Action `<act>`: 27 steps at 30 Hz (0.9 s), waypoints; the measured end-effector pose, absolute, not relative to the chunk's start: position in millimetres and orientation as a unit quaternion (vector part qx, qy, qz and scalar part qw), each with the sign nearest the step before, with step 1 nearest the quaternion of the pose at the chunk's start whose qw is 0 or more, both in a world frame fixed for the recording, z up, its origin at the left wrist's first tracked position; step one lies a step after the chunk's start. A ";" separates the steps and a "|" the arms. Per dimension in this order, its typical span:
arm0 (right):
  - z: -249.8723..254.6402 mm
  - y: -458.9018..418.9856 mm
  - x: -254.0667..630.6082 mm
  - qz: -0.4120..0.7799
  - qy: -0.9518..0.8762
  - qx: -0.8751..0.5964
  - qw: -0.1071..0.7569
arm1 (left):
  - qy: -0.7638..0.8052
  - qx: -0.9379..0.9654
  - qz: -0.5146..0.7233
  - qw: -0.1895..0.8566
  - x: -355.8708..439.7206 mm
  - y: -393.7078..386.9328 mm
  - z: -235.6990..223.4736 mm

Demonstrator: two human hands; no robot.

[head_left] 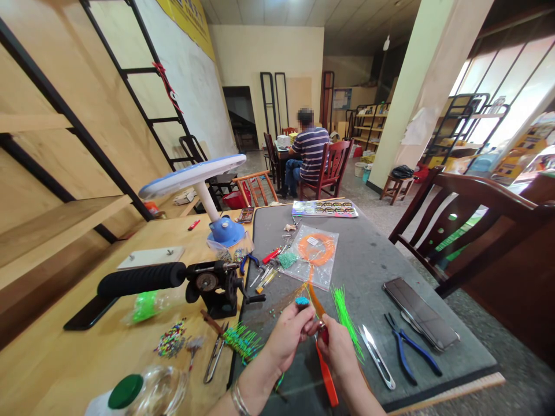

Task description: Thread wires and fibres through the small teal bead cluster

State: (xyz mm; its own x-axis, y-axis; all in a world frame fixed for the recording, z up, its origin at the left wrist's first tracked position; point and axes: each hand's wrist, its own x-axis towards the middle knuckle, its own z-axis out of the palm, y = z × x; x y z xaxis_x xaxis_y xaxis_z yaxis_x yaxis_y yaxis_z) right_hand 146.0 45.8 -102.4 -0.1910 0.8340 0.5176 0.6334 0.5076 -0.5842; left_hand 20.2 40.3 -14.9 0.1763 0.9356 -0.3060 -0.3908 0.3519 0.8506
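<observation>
My left hand (288, 335) is closed in a pinch around a small teal beaded piece (302, 301) held upright above the grey table (368, 260). My right hand (337, 345) is closed around an orange-handled tool (326, 370), its handle pointing down toward me. Both hands meet over an orange cord (313, 294) that runs up to a coil in a clear bag (314, 254). Green wire pieces (344, 315) lie just right of the hands. More teal and green wire bits (243, 341) lie to the left.
A black hand-crank vise (214, 283) with a foam handle, a blue desk lamp (225, 228), scissors (377, 355), blue pliers (410, 346), a phone (420, 312) and loose beads (171, 344) surround the hands. A seated person (307, 153) works at a far table. A wooden chair (468, 214) stands right.
</observation>
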 end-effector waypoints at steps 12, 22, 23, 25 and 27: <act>-99.4 45.7 145.5 0.095 -0.764 -0.475 0.426 | 0.433 0.304 0.479 0.700 21.1 38.2 -12.5; -100.5 46.4 146.1 0.084 -0.764 -0.471 0.433 | 0.433 0.316 0.475 0.698 20.7 40.7 -13.4; -100.7 46.4 146.1 0.084 -0.763 -0.472 0.432 | 0.432 0.318 0.473 0.699 20.7 40.6 -13.3; -101.2 46.2 146.1 0.087 -0.763 -0.475 0.430 | 0.432 0.320 0.472 0.699 20.7 40.3 -13.1; -101.6 46.0 145.9 0.090 -0.763 -0.479 0.426 | 0.435 0.319 0.471 0.698 20.6 39.8 -13.0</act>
State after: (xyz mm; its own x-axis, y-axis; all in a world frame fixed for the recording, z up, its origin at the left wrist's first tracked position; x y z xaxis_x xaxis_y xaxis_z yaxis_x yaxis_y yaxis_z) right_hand 145.9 46.0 -101.6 -0.1796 0.8067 0.5629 0.6532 0.5257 -0.5450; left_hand 20.6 39.8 -13.0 0.1778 0.9351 -0.3065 -0.3793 0.3525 0.8555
